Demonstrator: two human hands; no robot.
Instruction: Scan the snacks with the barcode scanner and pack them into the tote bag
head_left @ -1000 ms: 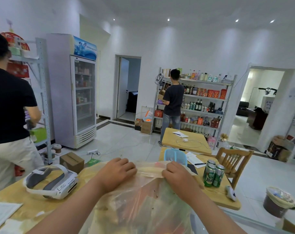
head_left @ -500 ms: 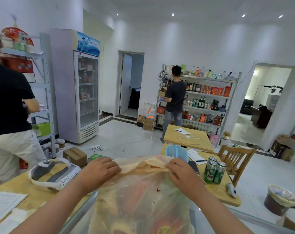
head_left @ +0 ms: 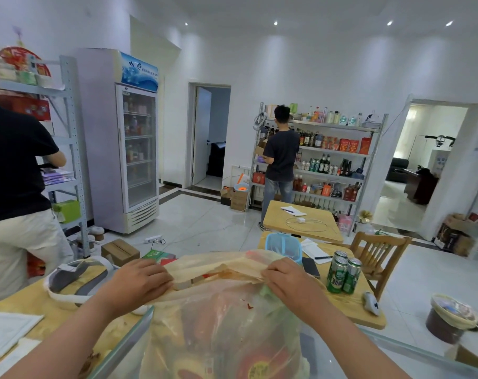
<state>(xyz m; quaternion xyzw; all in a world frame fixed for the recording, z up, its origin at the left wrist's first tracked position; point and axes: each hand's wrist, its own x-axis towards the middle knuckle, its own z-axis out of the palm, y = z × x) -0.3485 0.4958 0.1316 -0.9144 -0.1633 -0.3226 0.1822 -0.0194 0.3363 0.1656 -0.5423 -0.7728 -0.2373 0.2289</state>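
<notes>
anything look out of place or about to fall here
Only the barcode scanner: it lies close to the right edge of the wooden table, past the green cans, where a nudge might drop it.

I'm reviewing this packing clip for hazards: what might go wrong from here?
The thin bag looks stuffed; left hand and right hand grip only its top edge, so it might tear or spill. The green cans stand close to the right hand and might get knocked. The scanner lies near the table edge.
</notes>
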